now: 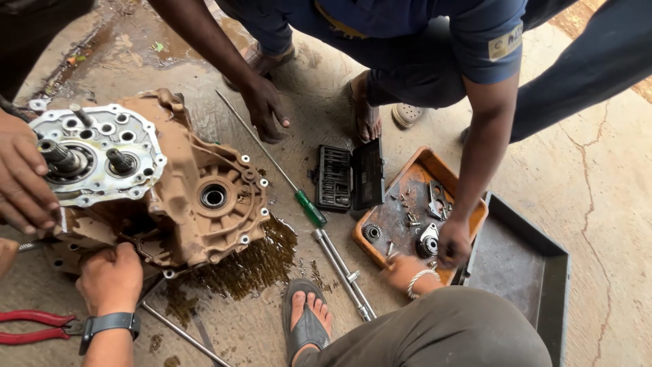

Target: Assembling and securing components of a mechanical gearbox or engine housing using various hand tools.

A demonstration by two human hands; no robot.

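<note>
The gearbox casing [197, 197], brown with grime, lies on the concrete floor [598, 204] at the left, its pale end plate and two shafts facing up, with a dark oil puddle [251, 268] spread under its right edge. The left hand [109, 275], a dark watch on its wrist, is curled closed over the casing's lower edge. The right hand [406, 272], wearing a light bracelet, sits at the near rim of the orange tray [479, 211] of small metal parts; the knee partly hides it, so I cannot tell whether its fingers are open or closed.

Another person's hand [20, 180] grips the casing from the left. A co-worker's hand [268, 109] presses on the floor above it, and a second one [454, 248] reaches into the orange tray.

A green-handled screwdriver [309, 207], an open black socket case [346, 178] and a steel bar [343, 272] lie between casing and tray. Red-handled pliers [30, 326] lie at the lower left, and a dark grey tray [557, 272] touches the orange one on the right
</note>
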